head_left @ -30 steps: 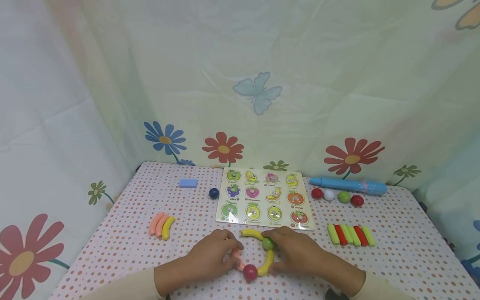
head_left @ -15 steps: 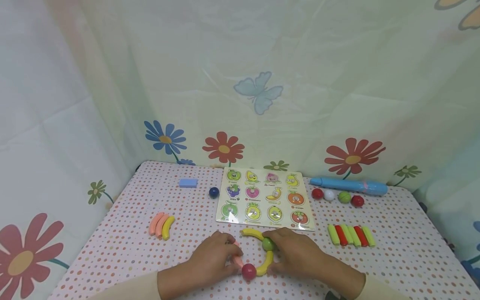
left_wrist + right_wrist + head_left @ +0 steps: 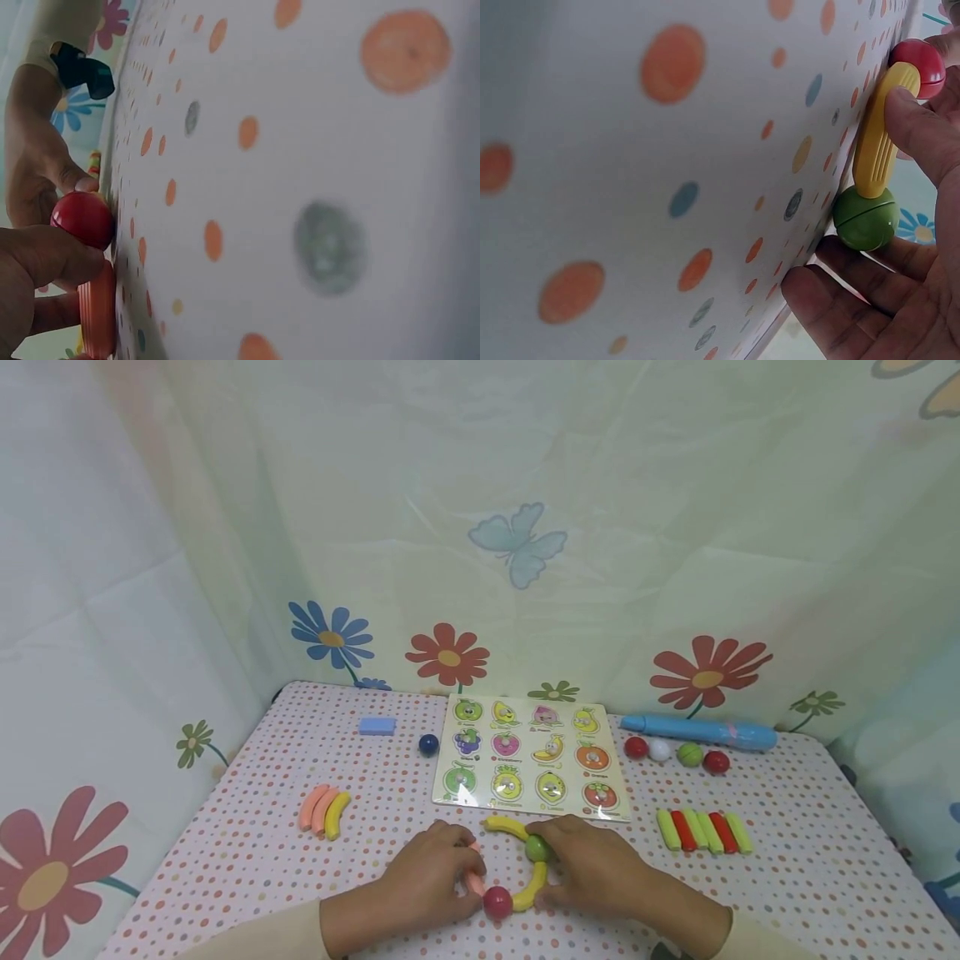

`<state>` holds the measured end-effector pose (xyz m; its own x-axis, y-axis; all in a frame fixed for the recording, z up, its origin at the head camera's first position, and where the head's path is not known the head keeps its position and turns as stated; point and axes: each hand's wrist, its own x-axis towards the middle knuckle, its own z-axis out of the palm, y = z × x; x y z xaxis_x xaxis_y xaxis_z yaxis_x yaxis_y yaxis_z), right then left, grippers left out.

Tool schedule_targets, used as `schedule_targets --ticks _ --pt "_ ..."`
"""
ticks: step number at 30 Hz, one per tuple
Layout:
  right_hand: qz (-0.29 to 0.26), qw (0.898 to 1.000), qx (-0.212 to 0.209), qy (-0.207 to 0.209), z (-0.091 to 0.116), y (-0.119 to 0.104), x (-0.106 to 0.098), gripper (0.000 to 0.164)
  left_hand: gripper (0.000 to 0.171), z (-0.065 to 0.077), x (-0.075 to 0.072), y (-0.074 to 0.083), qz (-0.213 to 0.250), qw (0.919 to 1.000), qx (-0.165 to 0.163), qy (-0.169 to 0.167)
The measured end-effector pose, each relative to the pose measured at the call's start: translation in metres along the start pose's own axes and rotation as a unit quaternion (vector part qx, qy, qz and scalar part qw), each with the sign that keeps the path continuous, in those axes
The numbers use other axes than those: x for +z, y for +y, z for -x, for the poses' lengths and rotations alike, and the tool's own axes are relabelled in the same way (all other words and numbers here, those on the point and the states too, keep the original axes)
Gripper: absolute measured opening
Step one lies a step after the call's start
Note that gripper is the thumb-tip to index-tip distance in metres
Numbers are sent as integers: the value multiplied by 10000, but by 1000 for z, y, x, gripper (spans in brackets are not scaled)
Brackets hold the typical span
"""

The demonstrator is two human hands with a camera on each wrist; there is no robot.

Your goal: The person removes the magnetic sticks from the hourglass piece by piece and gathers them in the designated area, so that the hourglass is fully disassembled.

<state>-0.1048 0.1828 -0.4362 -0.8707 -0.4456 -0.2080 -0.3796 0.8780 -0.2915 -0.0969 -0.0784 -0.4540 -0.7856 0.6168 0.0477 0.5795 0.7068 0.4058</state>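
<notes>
My left hand (image 3: 431, 872) grips a pink curved stick (image 3: 97, 311), its thumb beside the red ball (image 3: 498, 902) at the stick's near end. From that ball a yellow curved stick (image 3: 531, 887) runs up to a green ball (image 3: 536, 848). My right hand (image 3: 596, 867) holds this side of the chain: the thumb lies on the yellow stick (image 3: 881, 135), and the fingers reach round the green ball (image 3: 866, 217). Beyond the green ball, a second yellow curved stick (image 3: 504, 826) bends to the left. Together the pieces form a partial ring on the table; the left fingers cover much of the pink stick.
A fruit picture board (image 3: 532, 758) lies behind the hands. Two pink curved sticks and a yellow one (image 3: 335, 816) lie left; several green and red short sticks (image 3: 703, 832) lie right. Farther back are a blue block (image 3: 377, 727), navy ball (image 3: 428, 744), several balls (image 3: 689, 754) and a blue tube (image 3: 697, 732).
The left hand has shifted slightly, bringing the pink stick straighter against the red ball. The red ball has moved a little left. The right hand stays nearly still.
</notes>
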Motion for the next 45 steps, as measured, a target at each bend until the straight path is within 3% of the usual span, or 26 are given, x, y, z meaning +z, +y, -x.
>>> schedule_targets --ticks 3,12,19,24,30,37,45 --pt "-28 10000 -2 -5 1 0 0 84 20 0 -1 -1 -18 10000 3 -76" --pt "54 10000 46 -1 2 -1 0 84 57 -2 -9 -17 -349 9990 84 -276" --pt "100 9999 107 -14 2 -1 0 86 57 -1 -12 -31 -332 9978 421 -392" --pt "63 9999 84 -83 0 -1 0 84 58 -2 -18 -42 -362 9974 457 -429" --pt "102 9999 35 -80 -1 -2 0 85 58 3 -36 -67 -256 9994 187 -166" --pt "126 9999 42 -55 -1 -1 0 86 50 10 -52 -95 -397 9988 119 265" --pt "147 9999 -1 -31 0 -1 0 85 55 21 -63 -112 -421 9980 -241 417"
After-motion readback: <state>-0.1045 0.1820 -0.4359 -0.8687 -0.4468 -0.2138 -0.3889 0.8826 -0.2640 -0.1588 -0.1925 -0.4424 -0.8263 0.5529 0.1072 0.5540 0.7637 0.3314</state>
